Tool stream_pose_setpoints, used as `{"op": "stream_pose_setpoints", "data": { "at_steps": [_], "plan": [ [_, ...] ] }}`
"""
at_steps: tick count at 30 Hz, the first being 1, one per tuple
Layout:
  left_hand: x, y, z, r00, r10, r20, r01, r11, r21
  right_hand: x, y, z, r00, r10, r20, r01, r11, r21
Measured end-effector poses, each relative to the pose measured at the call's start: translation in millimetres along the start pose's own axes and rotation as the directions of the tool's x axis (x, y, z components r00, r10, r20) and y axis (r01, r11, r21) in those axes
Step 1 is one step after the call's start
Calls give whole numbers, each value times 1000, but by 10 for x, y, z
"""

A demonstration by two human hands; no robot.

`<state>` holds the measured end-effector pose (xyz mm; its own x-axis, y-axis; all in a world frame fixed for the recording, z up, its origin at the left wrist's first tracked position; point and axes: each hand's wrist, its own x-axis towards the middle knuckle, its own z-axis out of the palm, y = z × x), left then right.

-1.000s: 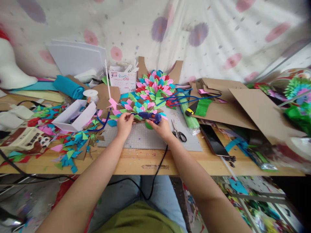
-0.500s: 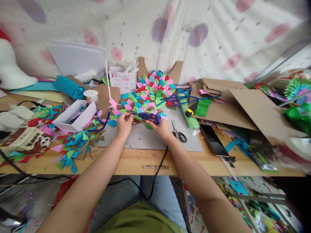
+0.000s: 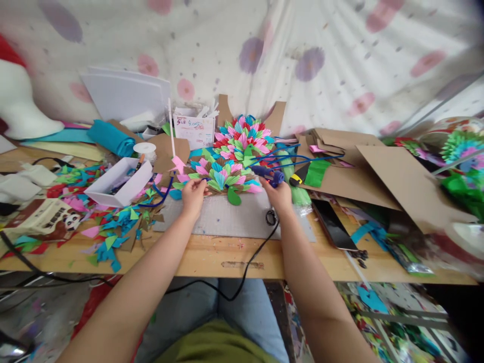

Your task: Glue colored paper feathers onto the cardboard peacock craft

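Note:
A blue glue gun [image 3: 269, 175] is gripped in my right hand [image 3: 280, 195], its nozzle end pointing left and its black cord [image 3: 249, 264] hanging off the table. My left hand [image 3: 193, 195] is closed in a pinch at the front left edge of the nearer cluster of pleated paper petals [image 3: 219, 176]. A bit of dark blue stem shows at its fingertips. From the front of this cluster a green paper leaf [image 3: 234, 196] hangs over the grey mat [image 3: 215, 219]. A second petal cluster [image 3: 245, 138] stands behind. Scissors [image 3: 270, 217] lie partly hidden by my right hand.
At the left are a white open box [image 3: 117, 194] and many paper scraps [image 3: 121, 222]. Blue stems [image 3: 291, 159], a yellow-black tape measure [image 3: 297, 179], a phone [image 3: 333, 224] and cardboard sheets [image 3: 408, 186] lie to the right. A white spool [image 3: 144, 147] stands at the back left.
My right hand has carried the glue gun rightward, away from the near petal cluster, uncovering the green leaf and covering part of the scissors. My left hand stays about where it was.

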<state>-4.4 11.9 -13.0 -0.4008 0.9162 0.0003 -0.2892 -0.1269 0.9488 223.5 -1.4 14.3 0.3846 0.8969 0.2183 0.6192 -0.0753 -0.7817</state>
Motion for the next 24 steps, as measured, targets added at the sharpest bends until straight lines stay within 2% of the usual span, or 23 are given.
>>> {"op": "stream_pose_setpoints", "data": {
  "at_steps": [3, 5, 12, 14, 17, 20, 22, 24],
  "plan": [
    [0, 6, 2, 1000, 9, -1, -9, 1000, -4, 138, 153, -128, 992, 118, -49, -124, 981, -147],
    [0, 8, 2, 1000, 15, -2, -15, 1000, -13, 193, 235, -164, 987, 150, -52, -157, 966, -205],
    [-8, 11, 2, 1000, 28, 13, -28, 1000, -5, 227, 374, -96, 985, 174, 6, -164, 942, -292],
    [-10, 14, 1, 1000, 24, 19, -24, 1000, 2, 218, 376, -90, 987, 162, -15, -159, 943, -292],
    [-5, 11, -3, 1000, 10, 24, -10, 1000, 12, 183, 308, -114, 978, 10, -208, -78, 943, -323],
    [0, 4, -4, 1000, 7, 28, -7, 1000, 19, 92, 138, -118, 883, -236, -406, 69, 920, -386],
    [-2, 5, -1, 999, 11, 31, -12, 1000, 23, -10, -5, -62, 853, -328, -406, 161, 905, -393],
    [-8, 13, 5, 999, 13, 32, -14, 1000, 27, -134, -134, 57, 885, -401, -239, 293, 875, -385]
  ]
}}
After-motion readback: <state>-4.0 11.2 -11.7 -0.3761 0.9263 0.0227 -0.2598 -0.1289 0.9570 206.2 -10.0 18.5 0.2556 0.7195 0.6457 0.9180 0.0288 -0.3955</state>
